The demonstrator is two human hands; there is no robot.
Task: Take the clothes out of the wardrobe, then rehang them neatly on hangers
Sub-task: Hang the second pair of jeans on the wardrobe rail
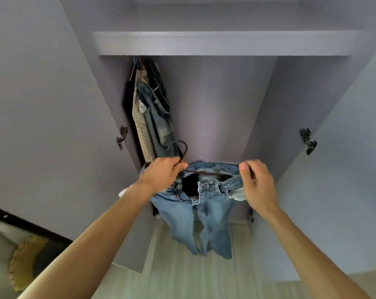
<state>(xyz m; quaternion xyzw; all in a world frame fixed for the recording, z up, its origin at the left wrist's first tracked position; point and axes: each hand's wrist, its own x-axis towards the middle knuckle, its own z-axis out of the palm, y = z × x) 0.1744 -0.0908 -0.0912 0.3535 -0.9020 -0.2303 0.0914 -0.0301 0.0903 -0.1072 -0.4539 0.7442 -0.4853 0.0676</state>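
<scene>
The wardrobe (pixel 215 104) stands with both doors open, and inside it a few garments (pixel 154 117), denim and a dotted beige piece among them, hang bunched against its left wall. In front of the opening, pale blue jeans (pixel 204 216) hang by the waistband from a dark hanger (pixel 184 147). The left grip (pixel 161 173) is clenched round the hanger below its hook, and the right grip (pixel 258 184) pinches the waistband's other end. A woven basket (pixel 25 262) sits outside at lower left, its contents impossible to tell.
</scene>
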